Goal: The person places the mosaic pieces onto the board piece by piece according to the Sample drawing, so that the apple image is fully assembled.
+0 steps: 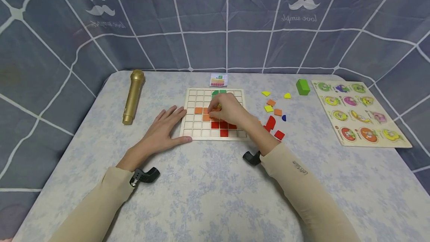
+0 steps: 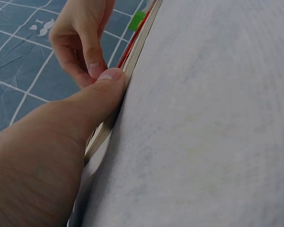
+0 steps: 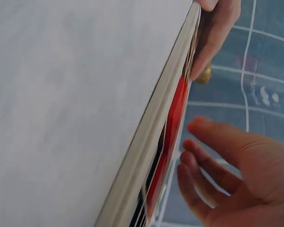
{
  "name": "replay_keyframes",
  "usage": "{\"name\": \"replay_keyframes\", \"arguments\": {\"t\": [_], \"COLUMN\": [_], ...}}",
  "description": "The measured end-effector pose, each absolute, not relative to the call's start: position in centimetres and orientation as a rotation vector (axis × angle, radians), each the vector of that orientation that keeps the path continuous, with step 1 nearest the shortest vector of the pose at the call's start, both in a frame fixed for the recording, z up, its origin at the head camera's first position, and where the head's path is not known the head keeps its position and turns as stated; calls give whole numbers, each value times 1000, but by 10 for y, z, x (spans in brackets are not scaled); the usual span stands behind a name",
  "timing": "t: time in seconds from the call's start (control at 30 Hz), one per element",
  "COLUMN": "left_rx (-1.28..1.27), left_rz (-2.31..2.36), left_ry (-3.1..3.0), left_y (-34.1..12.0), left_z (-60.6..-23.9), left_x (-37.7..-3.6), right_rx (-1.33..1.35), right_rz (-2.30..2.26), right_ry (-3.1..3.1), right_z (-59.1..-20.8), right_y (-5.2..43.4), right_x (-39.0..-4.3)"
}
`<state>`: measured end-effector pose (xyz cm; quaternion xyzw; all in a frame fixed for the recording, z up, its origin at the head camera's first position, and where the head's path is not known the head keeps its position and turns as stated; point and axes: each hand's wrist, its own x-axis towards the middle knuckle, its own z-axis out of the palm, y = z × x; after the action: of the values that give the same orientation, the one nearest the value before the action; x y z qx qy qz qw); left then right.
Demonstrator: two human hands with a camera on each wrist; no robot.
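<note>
A metallic gold toy microphone [image 1: 133,96] lies at the table's nine o'clock, smooth and cylindrical, well apart from the work. Next along, the left hand [image 1: 163,127] rests flat with its fingers straight and spread, the thumb pressed against the near left edge of the square pale-wood grid board [image 1: 192,122], steadying it. At the board's centre, the right hand [image 1: 226,110] hovers with its fingers bent down over a small orange square wooden tile [image 1: 206,117], though whether the fingertips actually pinch it is hidden in the head view; the right wrist view shows those fingers loosely spread. The tile sits among orange, red and green flat tiles already seated in the grid, just left of the hand.

Done well, this step seems to call for lowering the tile level into one cell, edges parallel to the grid lines, while the left thumb keeps the board from sliding (the cloth looks smooth).

At the board's twelve o'clock lies a small printed pattern card [image 1: 218,80]. To its three o'clock, loose painted wooden pieces [image 1: 274,112] in yellow, orange, red and blue are scattered near a green block [image 1: 302,87]. Farthest right lies a rectangular wooden peg puzzle of glossy fruit pictures [image 1: 359,112].
</note>
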<state>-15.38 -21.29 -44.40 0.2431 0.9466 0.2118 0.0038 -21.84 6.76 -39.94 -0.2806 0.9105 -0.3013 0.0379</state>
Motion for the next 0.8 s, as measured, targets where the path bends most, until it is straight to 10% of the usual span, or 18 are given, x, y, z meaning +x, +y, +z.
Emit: {"name": "replay_keyframes", "arguments": {"t": [0.8], "left_rx": [721], "left_rz": [640], "left_ry": [2965], "left_y": [-213], "left_z": [-443], "left_x": [-152], "right_rx": [-170], "right_rz": [-805], "right_ry": [2844], "right_z": [-388], "right_y": [214], "right_x": [-225]}}
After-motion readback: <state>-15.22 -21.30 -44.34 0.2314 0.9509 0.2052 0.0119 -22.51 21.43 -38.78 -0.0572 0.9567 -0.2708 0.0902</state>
